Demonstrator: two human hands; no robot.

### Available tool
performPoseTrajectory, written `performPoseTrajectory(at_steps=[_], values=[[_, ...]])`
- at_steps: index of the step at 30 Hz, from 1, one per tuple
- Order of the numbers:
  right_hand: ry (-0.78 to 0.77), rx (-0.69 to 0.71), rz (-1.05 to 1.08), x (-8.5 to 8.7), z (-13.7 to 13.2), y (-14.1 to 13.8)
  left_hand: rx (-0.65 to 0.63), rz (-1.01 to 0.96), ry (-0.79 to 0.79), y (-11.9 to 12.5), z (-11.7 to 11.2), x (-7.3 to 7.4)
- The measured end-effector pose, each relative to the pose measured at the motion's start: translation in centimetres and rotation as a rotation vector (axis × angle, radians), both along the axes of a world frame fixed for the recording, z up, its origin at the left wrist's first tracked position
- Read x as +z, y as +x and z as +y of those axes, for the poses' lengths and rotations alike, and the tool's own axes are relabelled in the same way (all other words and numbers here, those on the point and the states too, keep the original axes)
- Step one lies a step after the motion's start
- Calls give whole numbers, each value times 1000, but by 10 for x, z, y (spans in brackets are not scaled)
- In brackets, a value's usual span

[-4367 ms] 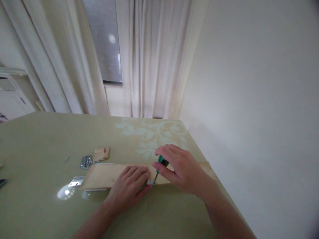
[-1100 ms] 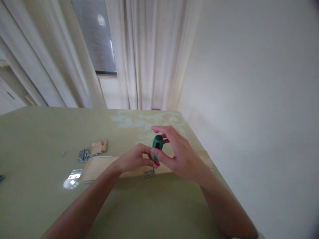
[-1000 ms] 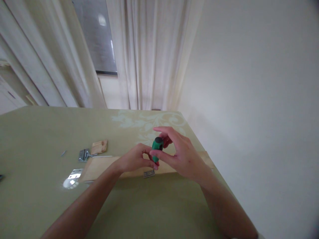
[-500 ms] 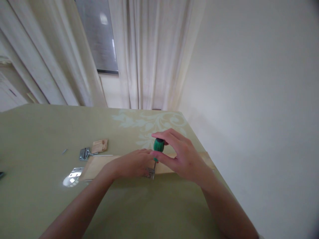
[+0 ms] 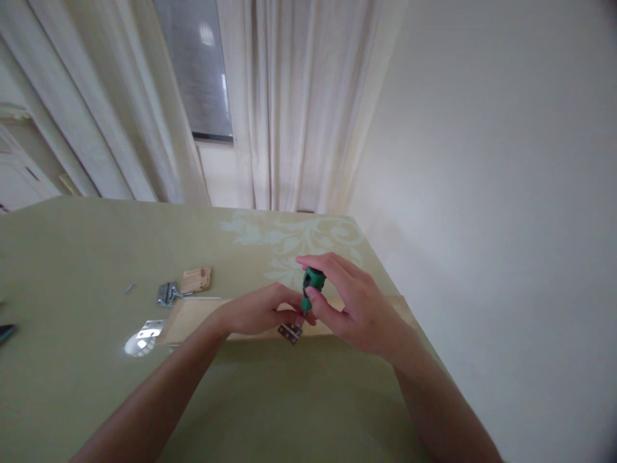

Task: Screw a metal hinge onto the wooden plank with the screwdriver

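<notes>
A screwdriver with a green and black handle is tilted in my right hand, its fingers closed around the top and side of the handle. My left hand is curled at the lower end of the screwdriver, thumb and fingers pinched at a metal hinge. The hinge sits at the near edge of a long pale wooden board, turned at an angle. The screwdriver's tip is hidden by my left fingers, and so is any screw there.
On the green table, left of the board, lie a metal hinge with screws, a small wood block, a shiny hinge plate and a lone screw. A dark object is at the far left. A wall borders the right side.
My left hand has gone from lying flat over the board to a pinch at the hinge. The hinge has turned to an angle, and the screwdriver leans more to the right.
</notes>
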State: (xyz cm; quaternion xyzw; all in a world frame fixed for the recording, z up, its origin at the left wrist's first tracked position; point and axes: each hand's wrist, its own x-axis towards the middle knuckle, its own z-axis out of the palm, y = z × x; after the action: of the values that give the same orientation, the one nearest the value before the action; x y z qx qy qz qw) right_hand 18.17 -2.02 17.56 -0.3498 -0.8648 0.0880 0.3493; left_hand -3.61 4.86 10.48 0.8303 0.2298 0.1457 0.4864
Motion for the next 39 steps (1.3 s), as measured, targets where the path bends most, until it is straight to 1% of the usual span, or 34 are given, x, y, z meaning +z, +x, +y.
performPoseTrajectory(at_steps=[3, 5, 7, 10, 13, 15, 18, 21, 25, 28, 30, 31, 34, 36, 39], values=[[50, -41, -10, -2, 2, 0, 22, -55, -85, 4, 4, -7], [53, -62, -1, -4, 4, 1, 58, -73, -126, 6, 5, -11], [41, -51, 20, -5, 4, 1, 93, -85, -136, 6, 6, -13], [19, 34, 40, -3, 1, 1, 117, -90, -112, 4, 6, -12], [-30, 86, 27, -1, -2, -1, 92, -108, -62, 1, 6, -9], [-46, 57, 29, -1, -2, -1, 82, -136, -47, 2, 6, -9], [-11, -19, 54, -3, 0, -1, 105, -176, -116, 6, 4, -10], [-22, 0, 71, -4, 0, -1, 104, -179, -189, 7, 5, -12], [-40, 69, 48, -2, -2, -2, 45, -169, -146, 4, 8, -13], [-33, 29, 51, -3, -1, -3, 125, -165, -96, 5, 8, -13], [-25, -14, 66, -4, 1, -2, 160, -161, -116, 7, 6, -12], [-26, -24, 70, -4, 1, -1, 158, -164, -140, 8, 5, -10], [-60, 1, 49, -3, -1, -1, 91, -162, -188, 9, 2, -4], [-65, 27, 44, -2, -2, -1, 58, -142, -149, 7, 3, -3], [-43, 12, 68, -2, -2, -2, 96, -140, -73, 6, 4, -5]])
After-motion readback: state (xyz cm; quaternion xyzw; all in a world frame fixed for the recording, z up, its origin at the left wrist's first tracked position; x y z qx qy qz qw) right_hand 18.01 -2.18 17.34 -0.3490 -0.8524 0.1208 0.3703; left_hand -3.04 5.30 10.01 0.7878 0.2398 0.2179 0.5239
